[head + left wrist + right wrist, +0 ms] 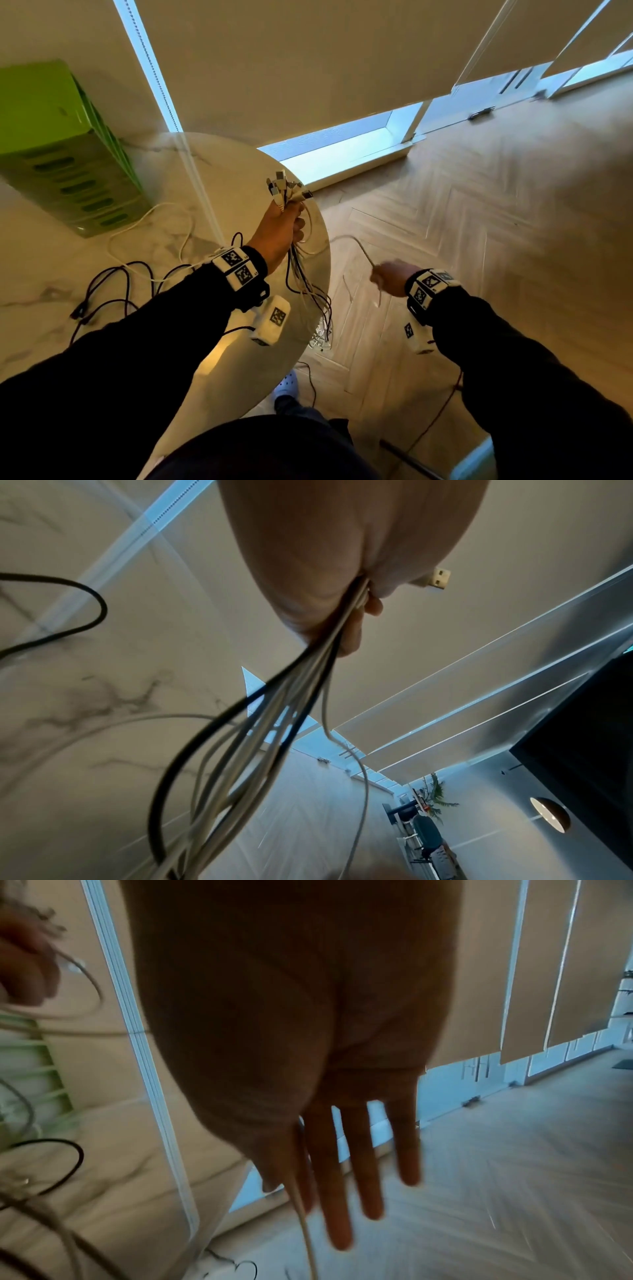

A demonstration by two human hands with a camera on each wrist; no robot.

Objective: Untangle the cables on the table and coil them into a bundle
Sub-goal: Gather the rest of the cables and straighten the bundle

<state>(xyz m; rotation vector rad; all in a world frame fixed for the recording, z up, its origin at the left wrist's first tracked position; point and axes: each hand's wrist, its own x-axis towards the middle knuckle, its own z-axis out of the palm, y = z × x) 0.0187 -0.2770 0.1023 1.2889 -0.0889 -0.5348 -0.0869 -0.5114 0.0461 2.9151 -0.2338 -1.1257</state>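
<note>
My left hand [286, 228] is raised over the round table's edge and grips a bundle of cables [303, 274], black and white. Their connectors [284, 186] fan out above the fist and the strands hang down below it. In the left wrist view the fingers [352, 631] curl round the bundle of cables [274, 723], with a USB plug [436, 580] sticking out. To the right, over the floor, my right hand [382, 274] pinches one white cable [356, 243] that arcs back to the bundle. In the right wrist view the white cable [303, 1223] runs between thumb and forefinger, the other fingers [363, 1164] straight.
A green slotted crate [58, 147] stands on the marble table [41, 260] at the left. Loose black cables [102, 284] and a white cable [147, 219] lie beside it. The table's rim [327, 260] curves between my hands. Wooden floor, a red cable [442, 411] and a shoe [287, 383] lie below.
</note>
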